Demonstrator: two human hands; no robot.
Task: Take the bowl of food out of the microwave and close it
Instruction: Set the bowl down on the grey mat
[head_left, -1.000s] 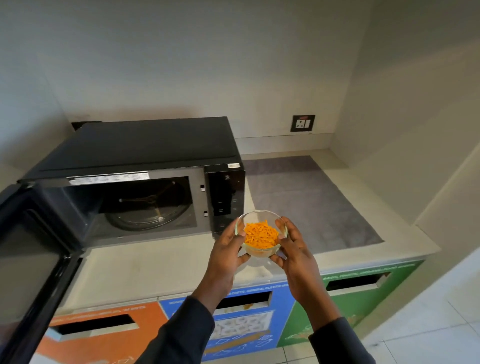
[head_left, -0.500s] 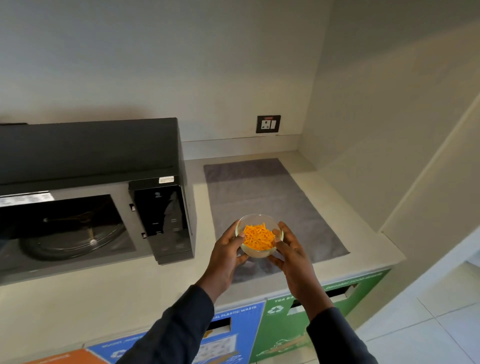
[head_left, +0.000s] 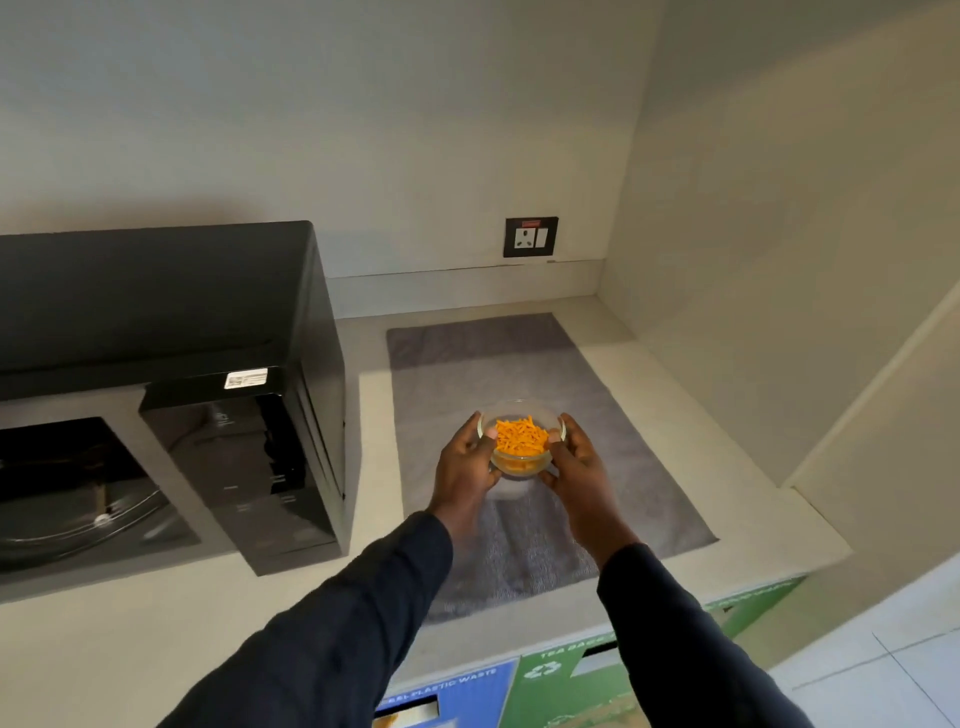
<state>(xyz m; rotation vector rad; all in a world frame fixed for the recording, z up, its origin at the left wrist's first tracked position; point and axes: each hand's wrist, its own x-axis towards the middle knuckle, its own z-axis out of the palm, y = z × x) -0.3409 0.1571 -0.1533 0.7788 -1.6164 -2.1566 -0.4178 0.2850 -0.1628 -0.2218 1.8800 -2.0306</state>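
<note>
Head view looks down on a pale counter (head_left: 156, 639) set in a corner, with both hands out in front. A small clear glass bowl (head_left: 521, 439) (filled with short orange strips of food (head_left: 521, 436)) is cupped between them: the left hand (head_left: 464, 474) presses the bowl's left wall with the thumb on the rim, and the right hand (head_left: 581, 466) closes on the right wall the same way. Both forearms wear dark sleeves (head_left: 332, 629). The bowl is over a grey mat (head_left: 498, 364) that lies on the counter to the right of the microwave (head_left: 171, 322); it seems to be held just above the mat rather than resting on it, though the angle makes that hard to judge. The black microwave sits at the left, its cavity exposed with the glass turntable (head_left: 78, 514) visible inside, and its control panel (head_left: 244, 462) faces the bowl's side. A wall socket (head_left: 530, 237) is set in the back wall above the mat. Blue and green bin fronts (head_left: 550, 675) show below the counter edge.
</note>
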